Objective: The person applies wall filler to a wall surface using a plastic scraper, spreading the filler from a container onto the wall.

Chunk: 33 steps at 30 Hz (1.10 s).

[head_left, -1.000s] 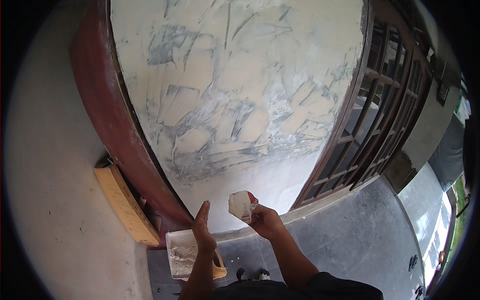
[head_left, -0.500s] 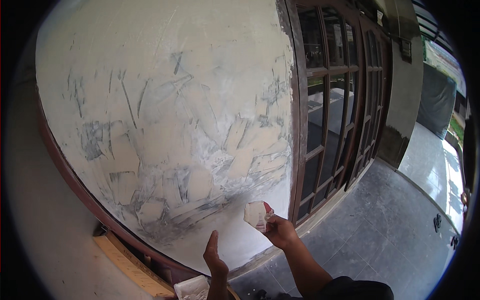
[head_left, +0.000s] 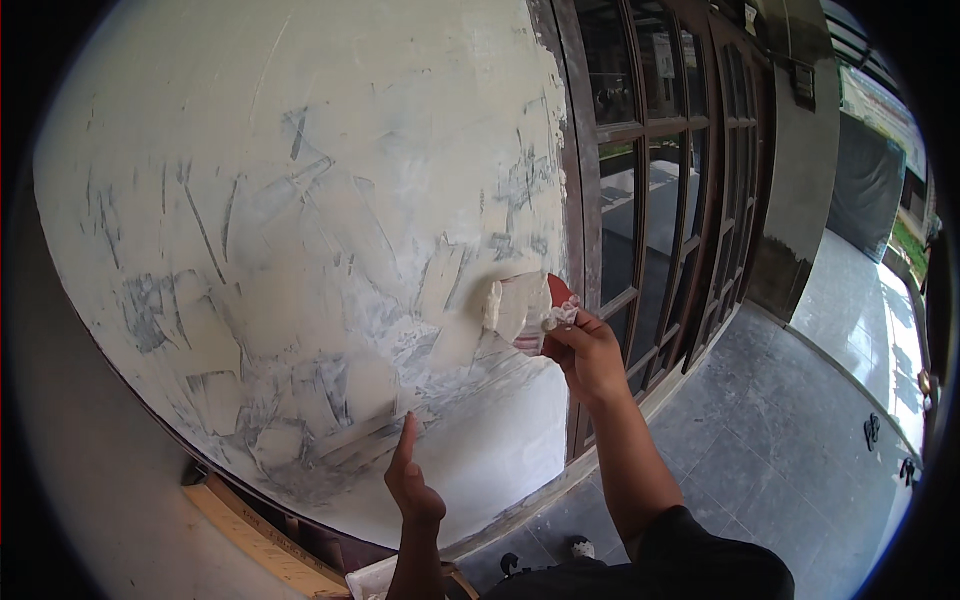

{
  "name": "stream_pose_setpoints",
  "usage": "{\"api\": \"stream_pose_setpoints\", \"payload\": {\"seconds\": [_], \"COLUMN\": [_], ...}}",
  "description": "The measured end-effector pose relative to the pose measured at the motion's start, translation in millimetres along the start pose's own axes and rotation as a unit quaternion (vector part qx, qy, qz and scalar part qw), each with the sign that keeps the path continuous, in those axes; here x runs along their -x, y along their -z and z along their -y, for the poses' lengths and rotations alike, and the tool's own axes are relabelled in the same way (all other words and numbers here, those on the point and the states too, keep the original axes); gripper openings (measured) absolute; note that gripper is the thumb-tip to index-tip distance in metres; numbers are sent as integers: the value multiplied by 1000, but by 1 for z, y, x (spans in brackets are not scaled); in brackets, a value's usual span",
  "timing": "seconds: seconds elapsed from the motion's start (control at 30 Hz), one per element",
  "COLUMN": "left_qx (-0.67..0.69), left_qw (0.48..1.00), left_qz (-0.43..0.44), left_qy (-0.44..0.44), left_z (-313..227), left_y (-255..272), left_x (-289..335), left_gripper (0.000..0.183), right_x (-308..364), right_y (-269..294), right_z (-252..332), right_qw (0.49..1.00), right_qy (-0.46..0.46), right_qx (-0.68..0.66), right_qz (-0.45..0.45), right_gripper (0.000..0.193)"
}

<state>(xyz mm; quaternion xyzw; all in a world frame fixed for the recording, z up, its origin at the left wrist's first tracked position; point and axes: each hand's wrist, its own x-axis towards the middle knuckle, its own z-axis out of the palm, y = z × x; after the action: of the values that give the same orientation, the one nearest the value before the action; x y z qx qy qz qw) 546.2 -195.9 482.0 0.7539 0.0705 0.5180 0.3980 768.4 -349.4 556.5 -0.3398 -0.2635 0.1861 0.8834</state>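
My right hand (head_left: pixel 592 362) grips a red putty scraper (head_left: pixel 562 290) from its right side. A thick layer of white putty (head_left: pixel 522 308) covers most of the blade. The scraper is up close to the wall (head_left: pixel 330 220); whether it touches the surface I cannot tell. Grey streaks and uneven pale patches cover the wall, and its lower right part is smooth and white. Lower down, my left hand (head_left: pixel 412 488) holds nothing, with its fingers stretched upward in front of the wall.
At the bottom, a white putty-smeared container (head_left: pixel 372 580) is partly hidden by my left forearm. A long yellowish board (head_left: pixel 262 535) lies left of it. On the right are brown-framed glass doors (head_left: pixel 640 210) and a grey tiled floor (head_left: pixel 700 450) with dark sandals (head_left: pixel 872 432).
My right hand has risen along the wall with the putty-loaded scraper. My left hand has shifted slightly up and left, and the view has turned a little.
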Motion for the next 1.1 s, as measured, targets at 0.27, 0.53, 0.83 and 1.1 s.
{"api": "stream_pose_setpoints", "payload": {"seconds": [0.27, 0.53, 0.83, 1.1], "left_qx": [-54, -135, -161, -174], "left_qw": [995, 978, 972, 966], "left_qz": [-38, -59, -93, -121], "left_qy": [-78, -150, -146, -150], "left_z": [-24, -41, -40, -38], "left_y": [-62, -104, -123, -126], "left_x": [-58, -96, -93, -105], "left_gripper": [70, 61, 62, 62], "right_x": [-82, -126, -68, -135], "right_y": [-24, -12, 24, -7], "right_z": [93, 88, 64, 74], "right_qw": [889, 443, 472, 336], "right_qy": [321, 658, 574, 661], "right_qx": [321, 605, 606, 663], "right_qz": [55, 63, 284, 109], "right_gripper": [24, 46, 40, 38]}}
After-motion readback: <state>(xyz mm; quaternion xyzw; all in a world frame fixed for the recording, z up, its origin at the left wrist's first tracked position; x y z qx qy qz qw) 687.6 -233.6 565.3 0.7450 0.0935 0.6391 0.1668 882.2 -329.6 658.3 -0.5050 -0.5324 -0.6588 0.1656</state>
